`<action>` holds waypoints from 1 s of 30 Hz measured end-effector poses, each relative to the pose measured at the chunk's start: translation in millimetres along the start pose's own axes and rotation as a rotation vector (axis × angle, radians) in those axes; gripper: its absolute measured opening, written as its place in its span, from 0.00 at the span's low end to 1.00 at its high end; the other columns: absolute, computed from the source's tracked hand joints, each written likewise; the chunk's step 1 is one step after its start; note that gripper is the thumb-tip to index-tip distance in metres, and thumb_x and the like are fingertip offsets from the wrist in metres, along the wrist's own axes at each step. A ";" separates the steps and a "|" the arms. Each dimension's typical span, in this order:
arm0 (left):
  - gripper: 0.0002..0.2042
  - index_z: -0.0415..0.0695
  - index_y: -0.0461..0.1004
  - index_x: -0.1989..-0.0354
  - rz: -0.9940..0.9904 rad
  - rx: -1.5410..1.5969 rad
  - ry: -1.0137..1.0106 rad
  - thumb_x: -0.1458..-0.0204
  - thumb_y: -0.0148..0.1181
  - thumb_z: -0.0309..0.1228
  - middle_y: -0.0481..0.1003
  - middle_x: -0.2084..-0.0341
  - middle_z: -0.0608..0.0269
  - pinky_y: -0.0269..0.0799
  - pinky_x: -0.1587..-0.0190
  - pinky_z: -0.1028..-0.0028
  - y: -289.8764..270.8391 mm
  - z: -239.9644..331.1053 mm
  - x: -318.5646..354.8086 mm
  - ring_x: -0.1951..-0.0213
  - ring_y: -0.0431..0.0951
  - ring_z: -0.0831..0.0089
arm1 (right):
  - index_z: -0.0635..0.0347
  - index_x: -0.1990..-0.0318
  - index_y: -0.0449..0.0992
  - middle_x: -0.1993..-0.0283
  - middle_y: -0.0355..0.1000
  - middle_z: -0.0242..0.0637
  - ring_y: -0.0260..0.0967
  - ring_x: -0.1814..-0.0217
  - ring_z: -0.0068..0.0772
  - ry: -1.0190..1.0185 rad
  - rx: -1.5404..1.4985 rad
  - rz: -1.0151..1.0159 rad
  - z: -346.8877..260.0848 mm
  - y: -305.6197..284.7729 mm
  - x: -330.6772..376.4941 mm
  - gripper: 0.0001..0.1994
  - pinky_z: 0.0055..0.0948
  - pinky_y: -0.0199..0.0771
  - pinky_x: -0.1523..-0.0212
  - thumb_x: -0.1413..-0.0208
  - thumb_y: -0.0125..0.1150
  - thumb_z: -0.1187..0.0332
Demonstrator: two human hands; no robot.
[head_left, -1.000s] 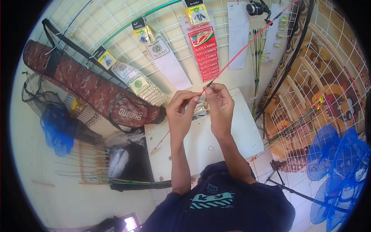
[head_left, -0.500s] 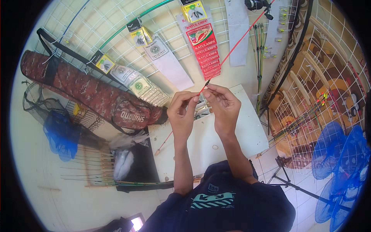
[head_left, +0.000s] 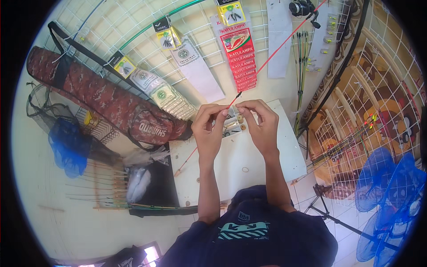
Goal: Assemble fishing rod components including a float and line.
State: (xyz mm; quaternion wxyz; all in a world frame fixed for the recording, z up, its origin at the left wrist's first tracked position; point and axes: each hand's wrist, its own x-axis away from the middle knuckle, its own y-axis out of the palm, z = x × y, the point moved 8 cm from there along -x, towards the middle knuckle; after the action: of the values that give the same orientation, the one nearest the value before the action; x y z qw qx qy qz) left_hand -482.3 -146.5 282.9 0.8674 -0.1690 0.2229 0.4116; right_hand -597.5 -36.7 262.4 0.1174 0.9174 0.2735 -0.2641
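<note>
My left hand (head_left: pixel 208 131) pinches a thin red rod (head_left: pixel 232 103), which slants from a pale tapered end at lower left up past my fingers. Just beyond the fingertips sits a small black fitting (head_left: pixel 239 95) on the rod. My right hand (head_left: pixel 263 127) is beside it, thumb and forefinger pressed together a little right of the rod. Whether a fine thread lies in that pinch is too small to tell. Below and between the hands, a compartment box (head_left: pixel 232 132) with small parts shows partly on the white table (head_left: pixel 249 180).
A red pole with a black fishing reel (head_left: pixel 302 9) slants down from the upper right. Packets (head_left: pixel 238 53) hang on the white wire grid ahead. A camouflage rod bag (head_left: pixel 106 102) leans at left. Blue nets (head_left: pixel 382 182) and a black stand (head_left: pixel 329 211) are at right.
My right hand has drawn back from the black fitting, slightly right and down, leaving a gap between the hands. The left keeps its pinch on the rod. The whole view has shifted slightly.
</note>
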 end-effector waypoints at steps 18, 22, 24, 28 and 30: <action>0.08 0.38 0.78 0.64 -0.168 0.068 -0.139 0.53 0.68 0.21 0.69 0.67 0.67 0.68 0.61 0.81 20.0 -4.9 2.7 0.65 0.71 0.82 | 0.63 0.61 0.70 0.65 0.76 0.37 0.73 0.58 0.21 0.420 -0.662 -0.295 33.4 9.3 1.0 0.09 0.23 0.73 0.54 0.47 0.63 0.78; 0.07 0.36 0.77 0.64 -0.179 0.143 -0.132 0.52 0.66 0.19 0.69 0.66 0.66 0.71 0.61 0.80 21.3 0.8 3.0 0.64 0.73 0.81 | 0.62 0.62 0.70 0.64 0.77 0.40 0.74 0.56 0.25 0.419 -0.717 -0.319 35.3 12.6 0.8 0.08 0.26 0.73 0.53 0.47 0.64 0.76; 0.06 0.35 0.76 0.65 -0.171 0.164 -0.131 0.51 0.65 0.20 0.69 0.66 0.66 0.71 0.61 0.80 19.3 1.8 2.7 0.64 0.74 0.80 | 0.62 0.61 0.70 0.63 0.77 0.40 0.74 0.57 0.24 0.451 -0.741 -0.338 36.0 15.0 1.7 0.09 0.26 0.73 0.52 0.47 0.64 0.76; 0.06 0.35 0.76 0.65 -0.165 0.083 -0.146 0.51 0.65 0.19 0.69 0.65 0.65 0.69 0.60 0.80 12.9 -4.0 3.7 0.64 0.73 0.81 | 0.64 0.63 0.75 0.67 0.77 0.36 0.72 0.65 0.20 0.412 -0.633 -0.308 21.2 15.6 1.1 0.07 0.21 0.69 0.62 0.49 0.66 0.76; 0.05 0.35 0.76 0.66 -0.155 0.103 -0.153 0.51 0.65 0.20 0.69 0.65 0.65 0.68 0.60 0.81 11.8 -2.3 3.6 0.64 0.72 0.82 | 0.65 0.63 0.77 0.67 0.76 0.35 0.70 0.67 0.18 0.423 -0.609 -0.324 21.2 16.3 2.9 0.06 0.20 0.68 0.65 0.49 0.66 0.75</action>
State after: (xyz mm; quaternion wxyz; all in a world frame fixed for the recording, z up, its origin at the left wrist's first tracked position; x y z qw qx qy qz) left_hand -490.2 -138.2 277.8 0.9185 -0.1091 0.1630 0.3433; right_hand -595.2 -56.5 244.3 0.2818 0.8199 0.4983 0.0086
